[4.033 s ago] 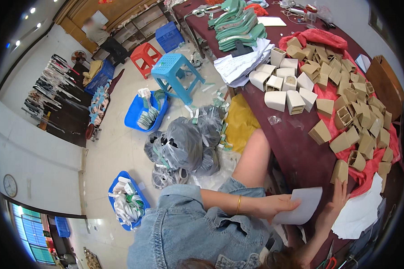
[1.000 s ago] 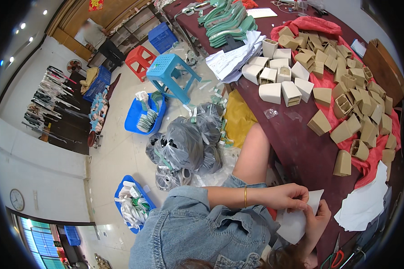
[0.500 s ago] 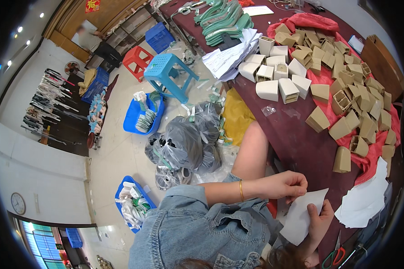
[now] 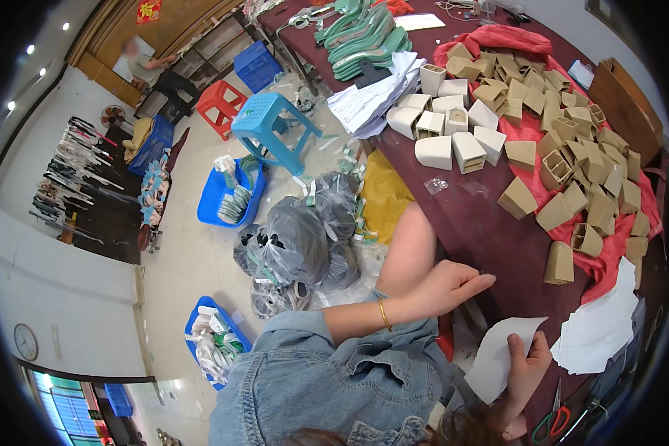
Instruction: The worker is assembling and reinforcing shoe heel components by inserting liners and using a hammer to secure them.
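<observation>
My right hand grips a white sheet of paper by its edge, thumb on top, beside the near edge of the table. The sheet is slightly curled, with its upper corner pointing right. My left hand, a gold bangle at its wrist, hovers above and left of the sheet, apart from it. Its thumb and index finger are pressed together at the tips; anything between them is too small to make out. More white sheets lie stacked on the table to the right of the held one.
Beige block-shaped pieces lie heaped on red cloth on the dark red table; white ones stand beside them. Scissors lie near my right hand. Grey bags and a blue stool are on the floor.
My left hand has moved up and left, away from the sheet. My right hand keeps hold of the paper, which has shifted only slightly.
</observation>
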`<state>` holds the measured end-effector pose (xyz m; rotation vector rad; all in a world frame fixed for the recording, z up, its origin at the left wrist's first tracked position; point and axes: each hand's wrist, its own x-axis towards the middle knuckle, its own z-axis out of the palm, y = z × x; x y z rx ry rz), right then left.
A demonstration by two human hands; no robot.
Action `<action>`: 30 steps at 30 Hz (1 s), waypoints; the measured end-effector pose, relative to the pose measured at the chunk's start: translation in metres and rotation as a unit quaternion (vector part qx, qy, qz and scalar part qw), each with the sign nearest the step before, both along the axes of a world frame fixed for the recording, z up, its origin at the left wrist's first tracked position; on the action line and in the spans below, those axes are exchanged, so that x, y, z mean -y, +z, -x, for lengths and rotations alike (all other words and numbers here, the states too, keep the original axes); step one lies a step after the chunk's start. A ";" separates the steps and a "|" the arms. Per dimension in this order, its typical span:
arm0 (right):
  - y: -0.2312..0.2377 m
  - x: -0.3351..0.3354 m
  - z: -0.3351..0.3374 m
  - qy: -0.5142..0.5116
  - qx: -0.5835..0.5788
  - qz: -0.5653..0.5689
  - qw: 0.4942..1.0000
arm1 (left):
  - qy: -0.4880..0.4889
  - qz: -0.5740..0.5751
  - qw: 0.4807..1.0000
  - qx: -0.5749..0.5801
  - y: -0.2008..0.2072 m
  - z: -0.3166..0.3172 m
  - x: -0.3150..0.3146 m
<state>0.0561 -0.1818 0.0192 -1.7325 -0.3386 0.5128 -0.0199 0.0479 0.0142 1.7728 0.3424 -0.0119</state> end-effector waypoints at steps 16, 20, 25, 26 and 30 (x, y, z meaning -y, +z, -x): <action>-0.006 -0.001 0.005 0.036 0.117 0.083 0.989 | -0.102 0.042 0.964 0.241 0.007 -0.005 0.051; -0.005 -0.002 0.007 0.026 0.098 0.043 0.994 | -0.076 0.058 0.963 0.252 0.009 -0.003 0.049; -0.002 -0.007 0.006 0.033 0.095 0.039 0.994 | -0.059 -0.004 0.963 0.265 0.011 0.000 0.046; -0.001 -0.008 0.006 0.034 0.091 0.046 0.994 | -0.059 -0.004 0.963 0.265 0.010 -0.001 0.047; -0.001 -0.006 0.006 0.032 0.082 0.052 0.995 | -0.069 -0.031 0.960 0.268 0.000 -0.006 0.052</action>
